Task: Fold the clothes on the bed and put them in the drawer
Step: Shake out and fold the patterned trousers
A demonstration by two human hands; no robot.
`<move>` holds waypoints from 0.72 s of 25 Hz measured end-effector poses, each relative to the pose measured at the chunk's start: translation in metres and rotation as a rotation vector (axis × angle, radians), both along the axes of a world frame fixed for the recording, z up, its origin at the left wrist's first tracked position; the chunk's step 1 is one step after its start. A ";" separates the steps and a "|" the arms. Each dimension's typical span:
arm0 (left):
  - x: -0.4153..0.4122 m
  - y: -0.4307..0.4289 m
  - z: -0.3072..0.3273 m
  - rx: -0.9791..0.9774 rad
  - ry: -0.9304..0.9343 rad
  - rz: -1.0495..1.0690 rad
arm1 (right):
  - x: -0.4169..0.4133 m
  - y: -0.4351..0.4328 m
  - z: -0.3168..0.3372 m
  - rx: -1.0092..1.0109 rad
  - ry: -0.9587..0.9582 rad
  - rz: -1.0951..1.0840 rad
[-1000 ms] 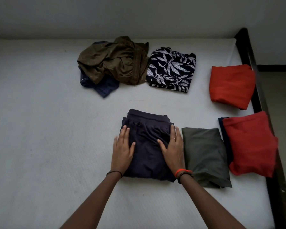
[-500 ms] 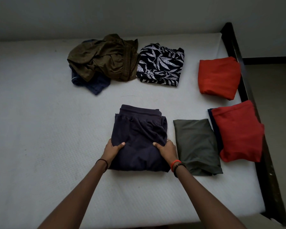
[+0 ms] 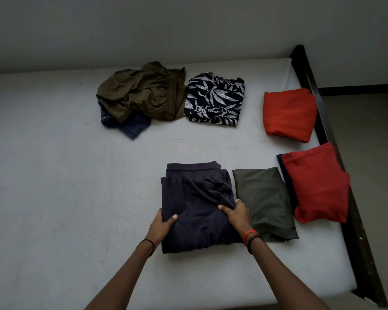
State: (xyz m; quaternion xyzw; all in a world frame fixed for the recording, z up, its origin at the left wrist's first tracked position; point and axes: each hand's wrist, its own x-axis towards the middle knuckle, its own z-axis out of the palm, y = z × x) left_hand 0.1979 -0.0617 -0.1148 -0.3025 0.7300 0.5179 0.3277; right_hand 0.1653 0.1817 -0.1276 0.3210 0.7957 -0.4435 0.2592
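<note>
While the left hand (image 3: 164, 224) and right hand (image 3: 236, 214) each grip a near side of the folded navy cloth garment (image 3: 195, 198) lying near the middle of the white bed (image 3: 76, 198), an uneven lift could let its loose layers slide open and undo the fold.

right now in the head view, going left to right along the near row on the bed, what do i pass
left hand → dark purple folded garment → right hand → grey-green folded garment → red folded garment → dark bed frame
</note>
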 end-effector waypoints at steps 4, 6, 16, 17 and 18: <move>0.013 0.005 0.000 0.033 -0.066 0.001 | 0.012 0.010 -0.001 0.017 -0.028 0.012; 0.012 0.003 -0.001 0.005 -0.090 -0.029 | 0.010 0.011 -0.001 0.025 -0.055 0.041; -0.030 -0.015 0.018 -0.240 -0.044 -0.089 | -0.016 0.033 0.020 0.148 -0.027 0.185; -0.036 -0.017 0.020 -0.257 -0.021 -0.103 | -0.020 0.033 0.023 0.174 -0.012 0.213; -0.042 -0.017 0.023 -0.267 -0.009 -0.121 | -0.023 0.033 0.026 0.191 0.005 0.237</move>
